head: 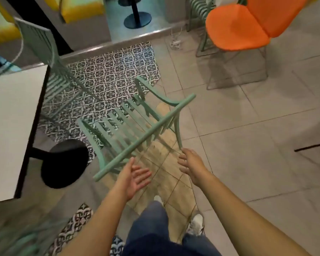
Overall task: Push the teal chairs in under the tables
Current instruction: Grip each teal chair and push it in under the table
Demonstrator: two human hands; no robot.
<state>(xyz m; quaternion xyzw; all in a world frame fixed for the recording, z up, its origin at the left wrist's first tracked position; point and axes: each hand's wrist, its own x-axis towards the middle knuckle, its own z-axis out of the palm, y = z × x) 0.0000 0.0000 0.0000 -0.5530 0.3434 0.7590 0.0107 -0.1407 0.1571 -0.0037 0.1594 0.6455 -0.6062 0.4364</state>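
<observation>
A teal slatted chair (129, 126) stands out from the white table (11, 126) on the left, its top back rail running diagonally toward me. My left hand (135, 176) hovers palm up with straight fingers just below the rail's near end, holding nothing. My right hand (190, 163) is spread open close to the chair's right rear leg, apart from the rail. A second teal chair (50, 58) stands at the table's far side, blurred.
The table's black round pedestal base (63, 163) sits left of the chair. An orange chair (244, 26) on a wire frame stands at the back right. A raised step (129, 40) crosses the floor behind. My legs and shoes are at the bottom.
</observation>
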